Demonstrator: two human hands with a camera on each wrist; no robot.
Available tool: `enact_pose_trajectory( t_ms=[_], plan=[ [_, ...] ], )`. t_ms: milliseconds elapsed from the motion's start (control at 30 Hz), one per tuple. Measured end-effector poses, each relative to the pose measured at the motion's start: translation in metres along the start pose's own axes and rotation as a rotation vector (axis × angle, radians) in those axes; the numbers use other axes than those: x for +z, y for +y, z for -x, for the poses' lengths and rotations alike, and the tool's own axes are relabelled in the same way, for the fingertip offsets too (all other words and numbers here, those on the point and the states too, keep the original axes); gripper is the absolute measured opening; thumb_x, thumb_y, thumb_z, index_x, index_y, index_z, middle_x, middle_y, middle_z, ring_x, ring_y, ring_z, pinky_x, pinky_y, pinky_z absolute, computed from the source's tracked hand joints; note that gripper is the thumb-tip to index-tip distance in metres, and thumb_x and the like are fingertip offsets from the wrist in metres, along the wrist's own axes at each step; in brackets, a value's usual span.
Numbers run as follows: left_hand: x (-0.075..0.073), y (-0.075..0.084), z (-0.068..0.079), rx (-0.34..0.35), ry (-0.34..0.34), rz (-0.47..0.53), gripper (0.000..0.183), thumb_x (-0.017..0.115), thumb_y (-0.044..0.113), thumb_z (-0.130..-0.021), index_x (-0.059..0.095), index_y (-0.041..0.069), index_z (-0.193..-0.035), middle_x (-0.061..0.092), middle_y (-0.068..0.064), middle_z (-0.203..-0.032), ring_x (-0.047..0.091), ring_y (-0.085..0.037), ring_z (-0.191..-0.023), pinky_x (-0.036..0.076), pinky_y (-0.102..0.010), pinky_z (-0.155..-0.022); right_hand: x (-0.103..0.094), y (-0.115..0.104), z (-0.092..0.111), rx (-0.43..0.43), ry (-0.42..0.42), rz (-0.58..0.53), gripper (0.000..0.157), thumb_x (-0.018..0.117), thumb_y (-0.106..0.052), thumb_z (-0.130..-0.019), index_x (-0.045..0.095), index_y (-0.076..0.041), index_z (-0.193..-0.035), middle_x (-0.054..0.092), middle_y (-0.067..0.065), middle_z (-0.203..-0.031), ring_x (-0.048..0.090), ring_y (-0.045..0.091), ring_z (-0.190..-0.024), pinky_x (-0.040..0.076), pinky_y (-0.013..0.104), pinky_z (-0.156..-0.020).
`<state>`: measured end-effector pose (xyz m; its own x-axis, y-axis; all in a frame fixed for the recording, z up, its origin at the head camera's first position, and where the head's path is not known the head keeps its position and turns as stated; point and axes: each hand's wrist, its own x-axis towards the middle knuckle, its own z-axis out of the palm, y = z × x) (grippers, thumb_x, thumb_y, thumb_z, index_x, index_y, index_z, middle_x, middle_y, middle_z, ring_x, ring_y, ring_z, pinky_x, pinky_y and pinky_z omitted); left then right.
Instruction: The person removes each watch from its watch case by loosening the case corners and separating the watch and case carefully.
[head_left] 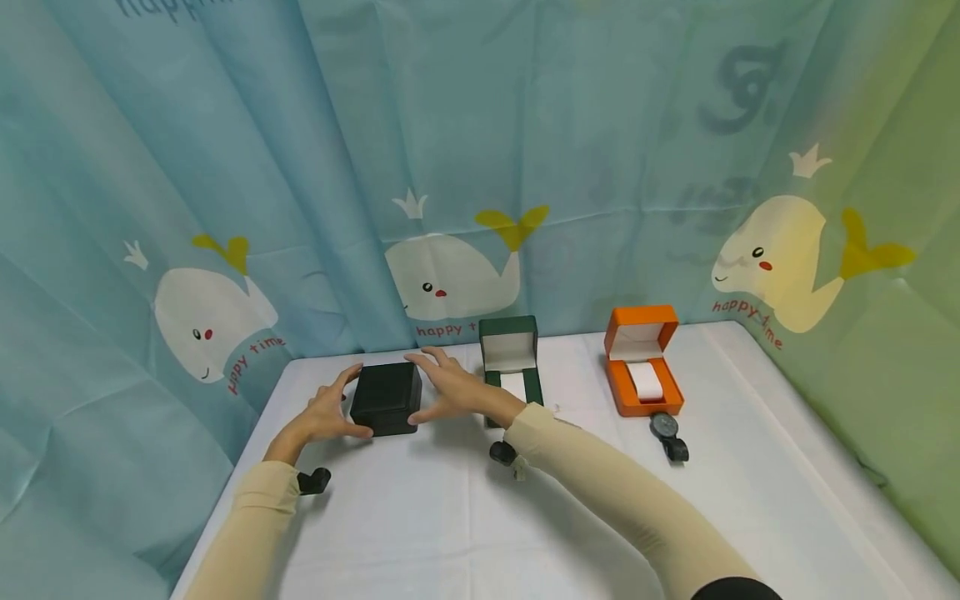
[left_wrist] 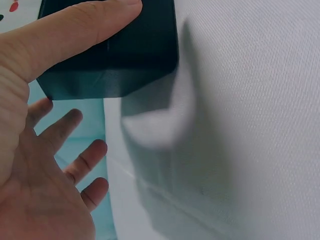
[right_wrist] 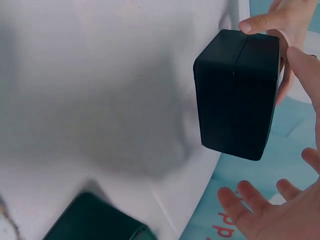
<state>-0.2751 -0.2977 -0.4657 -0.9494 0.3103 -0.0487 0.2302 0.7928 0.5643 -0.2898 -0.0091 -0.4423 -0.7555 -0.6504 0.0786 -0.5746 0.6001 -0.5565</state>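
Note:
A black, closed box (head_left: 386, 396) with rounded corners sits at the table's far left, between two hands. The left hand (head_left: 327, 412) is at its left side, thumb on the front corner and index fingertip by the back corner. In the left wrist view, that hand's other fingers (left_wrist: 75, 160) spread apart beyond the box. My right hand (head_left: 450, 390) reaches to the box's right side. Its thumb (right_wrist: 302, 67) is right at the front edge, while its other fingers (right_wrist: 245, 200) are splayed, apart from the box. Along the box's side runs a lid seam.
Right of the black box, an open green watch box (head_left: 510, 340) holds a white cushion, partly behind the right wrist. Farther right is an open orange box (head_left: 641, 329) with a white cushion. In front of it lies a dark watch (head_left: 665, 427). A whale-print curtain (head_left: 465, 167) borders the table.

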Motion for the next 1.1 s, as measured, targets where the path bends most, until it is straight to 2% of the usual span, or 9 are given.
enact_pose_trajectory(
  t_ms=[233, 567, 733, 933, 1100],
  plan=[
    [0.004, -0.009, -0.007, -0.054, -0.043, 0.038, 0.128, 0.097, 0.027, -0.069, 0.012, 0.009, -0.162, 0.023, -0.025, -0.163, 0.028, -0.053, -0.137, 0.026, -0.077, -0.107, 0.011, -0.001, -0.015, 0.05, -0.029, -0.02, 0.107, 0.086, -0.05, -0.081, 0.023, -0.027, -0.164, 0.014, 0.01, -0.169, 0.029, 0.046, -0.147, 0.042, 0.063, -0.107],
    [0.009, -0.015, -0.01, -0.123, -0.089, -0.005, 0.133, 0.098, 0.037, -0.066, 0.011, 0.011, -0.164, 0.027, -0.033, -0.159, 0.03, -0.06, -0.137, 0.029, -0.078, -0.104, 0.022, 0.003, -0.029, 0.102, -0.068, 0.022, 0.108, 0.086, -0.053, -0.079, 0.023, -0.029, -0.164, 0.013, 0.01, -0.17, 0.029, 0.044, -0.149, 0.043, 0.059, -0.107],
    [0.009, -0.016, -0.011, -0.112, -0.089, 0.004, 0.134, 0.098, 0.038, -0.065, 0.011, 0.01, -0.163, 0.028, -0.032, -0.158, 0.03, -0.059, -0.138, 0.028, -0.077, -0.106, 0.024, 0.002, -0.034, 0.14, -0.094, 0.062, 0.108, 0.085, -0.056, -0.079, 0.022, -0.033, -0.164, 0.015, 0.006, -0.17, 0.029, 0.041, -0.15, 0.043, 0.058, -0.109],
    [0.011, -0.016, -0.012, -0.081, -0.091, 0.05, 0.132, 0.099, 0.031, -0.065, 0.012, 0.005, -0.162, 0.029, -0.028, -0.16, 0.03, -0.054, -0.14, 0.028, -0.073, -0.11, 0.029, 0.004, -0.038, 0.119, -0.108, 0.133, 0.106, 0.083, -0.059, -0.08, 0.023, -0.033, -0.164, 0.024, 0.006, -0.167, 0.037, 0.036, -0.145, 0.046, 0.052, -0.106],
    [0.01, -0.017, -0.014, -0.072, -0.082, 0.08, 0.13, 0.099, 0.028, -0.065, 0.017, 0.002, -0.161, 0.03, -0.029, -0.16, 0.03, -0.052, -0.142, 0.028, -0.071, -0.112, 0.03, 0.005, -0.04, 0.131, -0.096, 0.135, 0.105, 0.084, -0.058, -0.079, 0.026, -0.034, -0.163, 0.027, 0.006, -0.166, 0.038, 0.035, -0.145, 0.046, 0.051, -0.107]
  ],
)
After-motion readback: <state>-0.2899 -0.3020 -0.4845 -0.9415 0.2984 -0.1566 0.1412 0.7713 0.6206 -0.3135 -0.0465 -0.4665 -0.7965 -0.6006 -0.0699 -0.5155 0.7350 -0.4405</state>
